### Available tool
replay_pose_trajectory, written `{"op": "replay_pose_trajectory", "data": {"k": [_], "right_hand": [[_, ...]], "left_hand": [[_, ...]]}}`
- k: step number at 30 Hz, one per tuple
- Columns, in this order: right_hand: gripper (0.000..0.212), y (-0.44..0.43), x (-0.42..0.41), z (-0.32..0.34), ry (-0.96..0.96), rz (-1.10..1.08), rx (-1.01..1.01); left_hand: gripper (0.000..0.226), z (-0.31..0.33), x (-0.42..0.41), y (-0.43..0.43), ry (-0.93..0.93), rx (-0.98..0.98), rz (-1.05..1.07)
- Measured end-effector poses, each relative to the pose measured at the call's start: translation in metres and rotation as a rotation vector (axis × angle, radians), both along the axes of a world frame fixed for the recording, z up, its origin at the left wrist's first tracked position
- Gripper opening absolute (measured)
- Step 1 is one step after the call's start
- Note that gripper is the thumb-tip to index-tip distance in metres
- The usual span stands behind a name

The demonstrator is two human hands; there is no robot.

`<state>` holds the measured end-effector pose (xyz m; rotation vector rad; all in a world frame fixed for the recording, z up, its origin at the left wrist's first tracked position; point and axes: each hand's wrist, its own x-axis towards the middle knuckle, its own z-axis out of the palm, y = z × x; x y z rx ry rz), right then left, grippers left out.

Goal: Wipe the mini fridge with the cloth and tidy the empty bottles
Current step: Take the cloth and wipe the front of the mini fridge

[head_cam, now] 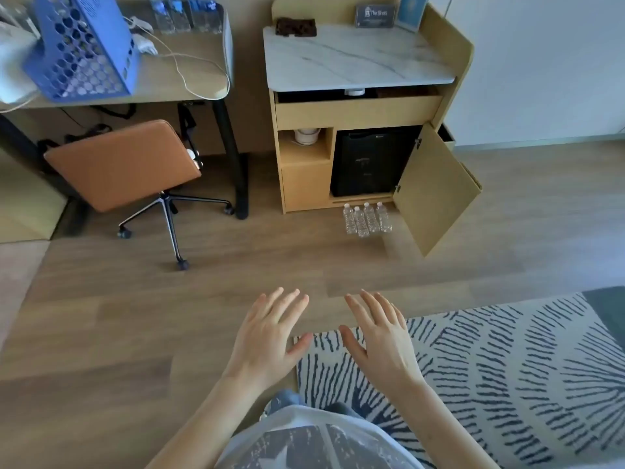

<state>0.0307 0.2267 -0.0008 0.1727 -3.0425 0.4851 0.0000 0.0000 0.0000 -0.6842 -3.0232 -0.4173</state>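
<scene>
A black mini fridge (370, 162) sits in the lower right bay of a wooden cabinet (304, 184), whose door (434, 194) hangs wide open to the right. Several clear plastic bottles (367, 220) stand upright on the floor just in front of the fridge. A dark brown cloth (296, 27) lies on the cabinet's marble top (355, 59), at its back left. My left hand (270, 336) and my right hand (380, 336) are held out side by side, palms down, fingers spread and holding nothing, well short of the cabinet.
An orange swivel chair (125, 164) stands left of the cabinet by a desk (189, 62) that carries a blue perforated basket (83, 45), more bottles (186, 13) and a cable. A patterned rug (473, 377) covers the floor at lower right. A white kettle (306, 134) sits in the cabinet's left niche.
</scene>
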Motion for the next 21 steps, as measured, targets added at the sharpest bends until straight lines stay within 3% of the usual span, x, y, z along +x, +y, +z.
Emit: {"op": "replay_pose_trajectory", "data": {"k": [12, 21], "right_hand": [[0.055, 0.021, -0.005, -0.023, -0.117, 0.043, 0.011], [0.053, 0.006, -0.093, -0.024, -0.117, 0.07, -0.008]], "left_hand": [[0.058, -0.016, -0.001, 0.022, -0.037, 0.003, 0.022], [0.058, -0.02, -0.082, 0.01, -0.099, 0.029, 0.044]]}}
